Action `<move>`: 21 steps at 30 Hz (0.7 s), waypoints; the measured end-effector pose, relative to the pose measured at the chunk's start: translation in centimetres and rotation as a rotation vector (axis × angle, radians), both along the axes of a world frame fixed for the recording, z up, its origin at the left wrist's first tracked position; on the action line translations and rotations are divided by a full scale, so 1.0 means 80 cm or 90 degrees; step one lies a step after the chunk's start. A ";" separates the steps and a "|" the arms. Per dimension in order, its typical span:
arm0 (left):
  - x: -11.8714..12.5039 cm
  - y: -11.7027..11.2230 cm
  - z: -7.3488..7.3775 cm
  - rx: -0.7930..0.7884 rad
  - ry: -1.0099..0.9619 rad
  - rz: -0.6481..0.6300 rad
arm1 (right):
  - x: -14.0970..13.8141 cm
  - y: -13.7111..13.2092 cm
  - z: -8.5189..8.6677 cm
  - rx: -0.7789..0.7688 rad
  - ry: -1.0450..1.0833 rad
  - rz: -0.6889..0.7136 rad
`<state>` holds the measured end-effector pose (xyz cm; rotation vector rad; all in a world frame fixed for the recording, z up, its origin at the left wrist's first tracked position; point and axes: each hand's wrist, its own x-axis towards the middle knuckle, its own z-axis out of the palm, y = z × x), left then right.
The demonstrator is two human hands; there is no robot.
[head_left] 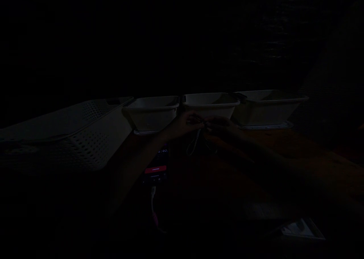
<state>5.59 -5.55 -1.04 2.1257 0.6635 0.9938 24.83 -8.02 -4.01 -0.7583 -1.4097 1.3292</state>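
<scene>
The scene is very dark. My left hand (186, 124) and my right hand (218, 127) meet above the table, just in front of the middle white bin (210, 102). Between them they pinch a thin pale cable (194, 145), whose loop hangs down below the fingers. What kind of cable it is cannot be made out.
Three white bins stand in a row at the back: left (152, 113), middle, right (267, 105). A perforated white basket (71, 134) lies at the left. A phone (156, 166) with a lit screen lies near my left forearm, a plugged cord (153, 209) trailing toward me.
</scene>
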 end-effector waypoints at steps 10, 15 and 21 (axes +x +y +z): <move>0.003 0.000 -0.001 0.027 0.018 -0.023 | 0.000 0.009 -0.010 0.032 -0.030 0.015; 0.004 -0.001 -0.003 0.024 0.005 -0.029 | -0.003 0.007 -0.008 0.064 -0.029 0.004; -0.004 0.003 0.005 0.045 -0.010 -0.002 | 0.002 0.003 0.001 0.073 -0.018 -0.002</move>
